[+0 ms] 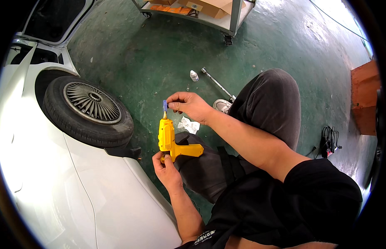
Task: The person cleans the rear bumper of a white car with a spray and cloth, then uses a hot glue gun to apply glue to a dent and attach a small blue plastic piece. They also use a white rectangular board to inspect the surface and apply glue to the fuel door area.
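A yellow pistol-shaped tool (166, 136) points away from me, its handle turned to the right. It has a brass-coloured tip and looks like a glue gun, but its exact kind does not show clearly. My left hand (167, 172) grips its rear end between thumb and fingers. With thumb and forefinger, my right hand (189, 106) pinches a small blue-purple piece (164, 104) at the tool's tip. Whether that piece is attached to the tip cannot be made out.
At left is a white car (47, 174) with a black wheel (95, 101). A crumpled tissue (188, 125), a small white bottle (194, 76) and a long metal wrench (218, 84) lie on the green floor. Beyond stands a wheeled cart (222, 25); black cables (329, 140) lie at right.
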Demonstrator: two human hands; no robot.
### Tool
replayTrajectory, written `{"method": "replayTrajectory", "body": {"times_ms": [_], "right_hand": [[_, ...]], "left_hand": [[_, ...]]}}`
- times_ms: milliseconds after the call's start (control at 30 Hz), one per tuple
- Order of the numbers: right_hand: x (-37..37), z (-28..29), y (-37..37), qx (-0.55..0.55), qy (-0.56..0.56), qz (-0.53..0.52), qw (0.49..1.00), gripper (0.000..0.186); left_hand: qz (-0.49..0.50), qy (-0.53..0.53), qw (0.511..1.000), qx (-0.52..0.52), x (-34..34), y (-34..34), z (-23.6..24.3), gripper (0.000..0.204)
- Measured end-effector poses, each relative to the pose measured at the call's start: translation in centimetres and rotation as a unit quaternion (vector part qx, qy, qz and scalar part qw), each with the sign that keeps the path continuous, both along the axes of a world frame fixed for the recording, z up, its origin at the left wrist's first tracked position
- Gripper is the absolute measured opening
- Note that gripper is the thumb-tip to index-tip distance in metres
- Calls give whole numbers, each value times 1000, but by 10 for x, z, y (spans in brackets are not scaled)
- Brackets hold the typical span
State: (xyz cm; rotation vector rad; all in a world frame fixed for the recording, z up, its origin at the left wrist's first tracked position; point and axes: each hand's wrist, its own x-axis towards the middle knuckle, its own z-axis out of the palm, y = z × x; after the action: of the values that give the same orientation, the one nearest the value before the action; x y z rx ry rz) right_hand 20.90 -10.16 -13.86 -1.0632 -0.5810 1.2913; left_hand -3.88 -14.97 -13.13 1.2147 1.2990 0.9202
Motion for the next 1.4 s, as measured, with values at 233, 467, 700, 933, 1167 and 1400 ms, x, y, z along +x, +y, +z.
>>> {"method": "replayTrajectory", "body": {"times_ms": [233,467,700,933,1167,1400], "right_hand": [[-1,0,-1,4,-5,11,1000,21],[0,0,-3,-6,-11,22,1000,23],[-1,-2,-1,14,-2,17,1000,21],[2,-1,-4,10,13,31,999,21],[1,0,-6,10,9,32,999,21],[0,-1,-4,5,4,19,1000,20]], "left_hand": [[2,23,1000,4,4,-2,7,18],[1,30,999,-41,0,-1,6,21],[-6,38,998,-53,-1,3,9,23],[15,40,998,-50,2,1,10,19],[-9,43,998,-39,-1,1,10,18],[-22,64,997,-27,1,0,15,17]]}}
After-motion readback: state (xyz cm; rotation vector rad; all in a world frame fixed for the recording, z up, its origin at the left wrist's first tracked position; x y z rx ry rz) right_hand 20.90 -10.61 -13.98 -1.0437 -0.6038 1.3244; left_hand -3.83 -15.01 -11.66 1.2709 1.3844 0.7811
